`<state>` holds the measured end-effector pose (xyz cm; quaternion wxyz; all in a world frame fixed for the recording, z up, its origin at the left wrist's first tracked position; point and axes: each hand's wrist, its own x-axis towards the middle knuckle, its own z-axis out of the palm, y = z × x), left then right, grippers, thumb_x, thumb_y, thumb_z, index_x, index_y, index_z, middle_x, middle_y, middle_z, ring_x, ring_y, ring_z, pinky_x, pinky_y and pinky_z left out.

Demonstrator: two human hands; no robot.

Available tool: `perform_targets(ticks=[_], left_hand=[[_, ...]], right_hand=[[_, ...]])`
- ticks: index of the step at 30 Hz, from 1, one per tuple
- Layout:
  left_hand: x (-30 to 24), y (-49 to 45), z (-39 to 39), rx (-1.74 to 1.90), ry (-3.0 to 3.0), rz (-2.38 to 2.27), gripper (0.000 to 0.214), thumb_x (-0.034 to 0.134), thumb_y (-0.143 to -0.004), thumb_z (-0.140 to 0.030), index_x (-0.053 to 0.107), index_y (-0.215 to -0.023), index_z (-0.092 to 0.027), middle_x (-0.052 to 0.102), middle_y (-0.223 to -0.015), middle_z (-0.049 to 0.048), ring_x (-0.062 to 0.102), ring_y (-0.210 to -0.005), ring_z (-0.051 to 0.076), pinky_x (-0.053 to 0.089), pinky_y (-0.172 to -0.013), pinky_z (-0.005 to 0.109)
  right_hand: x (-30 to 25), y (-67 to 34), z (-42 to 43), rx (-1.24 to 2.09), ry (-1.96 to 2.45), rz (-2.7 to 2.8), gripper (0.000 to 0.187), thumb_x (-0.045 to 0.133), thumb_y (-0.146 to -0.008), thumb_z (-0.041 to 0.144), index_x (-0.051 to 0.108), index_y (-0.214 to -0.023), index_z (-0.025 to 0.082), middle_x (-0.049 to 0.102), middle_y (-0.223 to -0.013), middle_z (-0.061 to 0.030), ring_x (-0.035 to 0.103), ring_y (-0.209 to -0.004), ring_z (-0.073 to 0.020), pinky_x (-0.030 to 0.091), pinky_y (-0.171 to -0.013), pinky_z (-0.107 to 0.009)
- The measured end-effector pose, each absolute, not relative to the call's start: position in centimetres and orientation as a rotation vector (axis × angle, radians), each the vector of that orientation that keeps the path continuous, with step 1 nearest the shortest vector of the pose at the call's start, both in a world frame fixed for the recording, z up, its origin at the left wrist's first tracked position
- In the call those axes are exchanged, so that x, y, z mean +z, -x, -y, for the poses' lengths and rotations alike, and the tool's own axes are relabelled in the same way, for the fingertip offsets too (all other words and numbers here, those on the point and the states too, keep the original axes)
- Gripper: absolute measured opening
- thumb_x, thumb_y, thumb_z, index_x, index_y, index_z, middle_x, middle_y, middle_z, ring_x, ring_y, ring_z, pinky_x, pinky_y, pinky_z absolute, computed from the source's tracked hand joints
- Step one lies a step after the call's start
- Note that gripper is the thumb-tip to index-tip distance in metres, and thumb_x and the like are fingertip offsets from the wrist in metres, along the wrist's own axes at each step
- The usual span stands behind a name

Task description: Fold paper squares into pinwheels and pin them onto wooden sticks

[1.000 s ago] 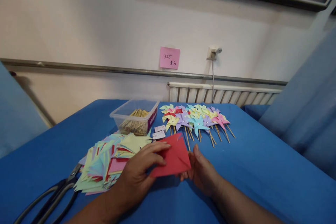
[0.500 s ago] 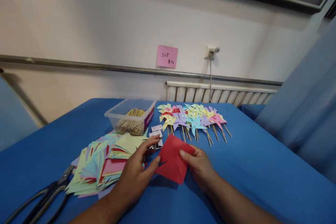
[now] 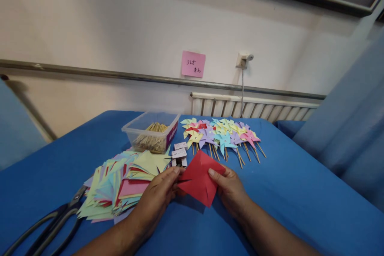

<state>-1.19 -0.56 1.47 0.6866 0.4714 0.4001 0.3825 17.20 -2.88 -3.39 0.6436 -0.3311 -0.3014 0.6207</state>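
Observation:
A red paper square (image 3: 199, 174) with slits cut in from its corners is held up above the blue tablecloth. My right hand (image 3: 232, 188) pinches its right side, thumb on the front and fingers behind. At the left edge my left hand (image 3: 160, 192) is closed on the paper, its thumb near the index finger and its other fingers partly hidden behind the sheet. Just beyond my left hand are small white boxes (image 3: 179, 153). A pile of coloured paper squares (image 3: 120, 188) lies left of that hand, with large dark-handled scissors (image 3: 70, 208) beside the pile.
Behind the pile a clear plastic box (image 3: 132, 131) holds many thin wooden sticks (image 3: 153, 136). Finished paper pinwheels (image 3: 223, 136) on sticks lie together at the back of the blue table (image 3: 300, 192). A radiator (image 3: 255, 108) and a pink note (image 3: 193, 64) are on the wall behind.
My left hand has closed: its raised index finger has come down and its thumb has moved up beside it. The red paper has turned slightly. My right hand keeps its pinch.

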Motion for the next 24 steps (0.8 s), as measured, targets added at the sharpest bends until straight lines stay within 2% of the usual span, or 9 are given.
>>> perform_targets(ticks=[3, 7, 11, 16, 21, 24], left_hand=[[1.4, 1.2, 0.5, 0.853, -1.048, -0.875, 0.029, 0.052, -0.086, -0.043, 0.065, -0.098, -0.021, 0.07, -0.097, 0.0067, 0.064, -0.083, 0.019, 0.049, -0.07, 0.028], [1.4, 1.0, 0.4, 0.843, -1.025, -0.843, 0.028, 0.055, -0.084, -0.043, 0.065, -0.093, -0.019, 0.071, -0.095, 0.0066, 0.064, -0.088, 0.02, 0.049, -0.078, 0.03], [1.3, 0.6, 0.6, 0.729, -1.039, -0.839, 0.03, 0.068, -0.073, -0.041, 0.068, -0.089, -0.016, 0.072, -0.088, 0.0075, 0.066, -0.081, 0.023, 0.05, -0.075, 0.032], [0.4, 0.2, 0.9, 0.625, -1.072, -0.839, 0.034, 0.078, -0.063, -0.032, 0.071, -0.092, -0.017, 0.074, -0.084, 0.0061, 0.067, -0.079, 0.023, 0.051, -0.074, 0.032], [-0.1, 0.2, 0.9, 0.656, -1.023, -0.862, 0.032, 0.077, -0.064, -0.031, 0.07, -0.093, -0.017, 0.075, -0.085, 0.0067, 0.068, -0.077, 0.022, 0.052, -0.072, 0.032], [0.1, 0.2, 0.7, 0.699, -0.981, -0.855, 0.035, 0.077, -0.065, -0.031, 0.07, -0.096, -0.016, 0.075, -0.088, 0.0089, 0.069, -0.079, 0.024, 0.052, -0.075, 0.034]], right_hand=[[-3.3, -17.3, 2.8, 1.416, 0.763, 0.698, 0.033, 0.078, -0.068, 0.034, 0.07, -0.092, 0.013, 0.074, -0.087, -0.0091, 0.068, -0.075, -0.0195, 0.05, -0.078, -0.035], [-3.4, -17.3, 2.9, 1.448, 0.766, 0.741, 0.031, 0.078, -0.068, 0.034, 0.069, -0.089, 0.013, 0.074, -0.084, -0.0084, 0.068, -0.072, -0.019, 0.05, -0.078, -0.035], [-3.4, -17.3, 3.3, 1.536, 0.784, 0.859, 0.031, 0.078, -0.067, 0.034, 0.069, -0.088, 0.012, 0.074, -0.081, -0.0074, 0.068, -0.07, -0.0179, 0.05, -0.075, -0.033], [-3.3, -17.0, 3.7, 1.575, 0.885, 1.027, 0.029, 0.078, -0.065, 0.038, 0.068, -0.078, 0.015, 0.072, -0.072, -0.0019, 0.064, -0.06, -0.0134, 0.049, -0.063, -0.027], [-3.2, -16.9, 3.6, 1.517, 0.879, 1.085, 0.032, 0.074, -0.069, 0.043, 0.068, -0.088, 0.018, 0.072, -0.082, -0.0021, 0.064, -0.071, -0.0148, 0.048, -0.073, -0.029], [-3.2, -17.0, 3.4, 1.459, 0.885, 1.108, 0.032, 0.069, -0.074, 0.046, 0.067, -0.086, 0.017, 0.069, -0.078, -0.0014, 0.062, -0.071, -0.0147, 0.047, -0.072, -0.029]])
